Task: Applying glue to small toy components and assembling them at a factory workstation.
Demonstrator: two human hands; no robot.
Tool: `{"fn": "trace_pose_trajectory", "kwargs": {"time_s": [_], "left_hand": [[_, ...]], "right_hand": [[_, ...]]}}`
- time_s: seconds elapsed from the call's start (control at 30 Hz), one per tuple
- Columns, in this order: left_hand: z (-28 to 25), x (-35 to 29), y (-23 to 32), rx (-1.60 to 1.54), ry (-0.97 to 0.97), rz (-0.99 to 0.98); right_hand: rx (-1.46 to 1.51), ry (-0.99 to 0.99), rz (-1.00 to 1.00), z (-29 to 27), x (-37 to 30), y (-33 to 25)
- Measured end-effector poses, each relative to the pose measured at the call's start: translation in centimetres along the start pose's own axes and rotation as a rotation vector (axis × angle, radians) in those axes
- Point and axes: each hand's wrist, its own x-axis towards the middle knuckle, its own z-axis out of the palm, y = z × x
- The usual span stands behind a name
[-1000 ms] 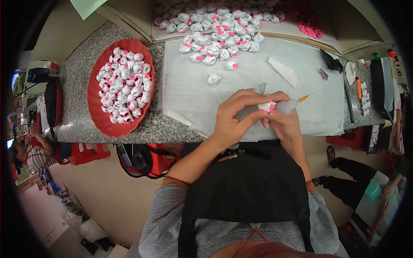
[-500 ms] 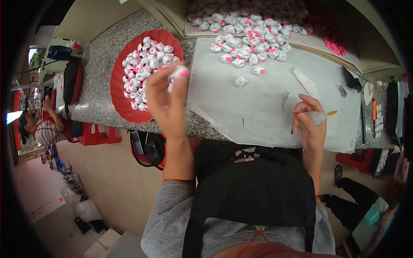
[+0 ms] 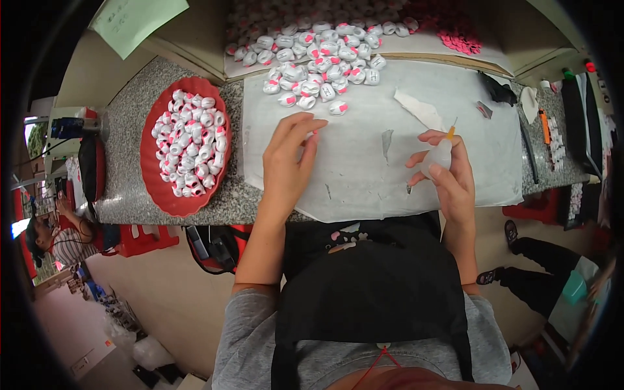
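Note:
My left hand (image 3: pixel 286 162) is over the paper-covered worktop, thumb and fingers curled toward each other; a pink speck shows at the fingertips, but what they close on is mostly hidden. Just beyond them lies a small white rounded piece with a pink patch (image 3: pixel 337 108), in front of a heap of similar pieces (image 3: pixel 325 62). In my right hand (image 3: pixel 450 179) is a translucent squeeze bottle (image 3: pixel 438 156) with a yellow needle tip pointing up and away. A small dark tip (image 3: pixel 409 189) sticks out below that hand's fingers. A red scalloped tray (image 3: pixel 151 170) at the left holds many such pieces.
Pink bits (image 3: pixel 458 39) are piled at the back of the shelf. A torn white paper strip (image 3: pixel 419 109) and grey scraps (image 3: pixel 387 144) lie on the sheet. An orange cutter (image 3: pixel 545 128) rests at the right. Another person (image 3: pixel 62 237) sits at far left.
My left hand has left the red tray, where it held a white and pink piece, and moved right over the paper. My right hand keeps the bottle, its needle turned upward. The whole view has shifted.

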Motion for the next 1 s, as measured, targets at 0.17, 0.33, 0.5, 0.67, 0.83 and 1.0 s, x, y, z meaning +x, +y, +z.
{"fn": "trace_pose_trajectory", "kwargs": {"time_s": [0.17,0.33,0.5,0.67,0.83,1.0], "left_hand": [[1.0,0.0,2.0,-1.079,-0.065,-0.37],[3.5,0.0,3.3,-1.463,-0.187,-0.435],[4.1,-0.3,3.5,-1.424,-0.17,-0.384],[3.9,-0.4,4.0,-1.465,-0.15,-0.42],[4.0,-0.9,3.5,-1.329,-0.085,-0.312],[4.1,-0.9,3.7,-1.331,-0.066,-0.266]], "right_hand": [[-0.018,0.048,-0.06,-0.1,0.0,-1.0],[0.007,0.151,-0.177,-1.1,-0.6,-1.4],[0.254,0.306,-0.39,0.2,-0.3,-2.6],[-0.058,0.313,-0.674,1.0,-0.4,-2.5],[-0.349,0.267,-0.766,2.0,-1.0,-1.7],[-0.487,0.192,-0.767,2.7,-1.3,-1.7]]}}
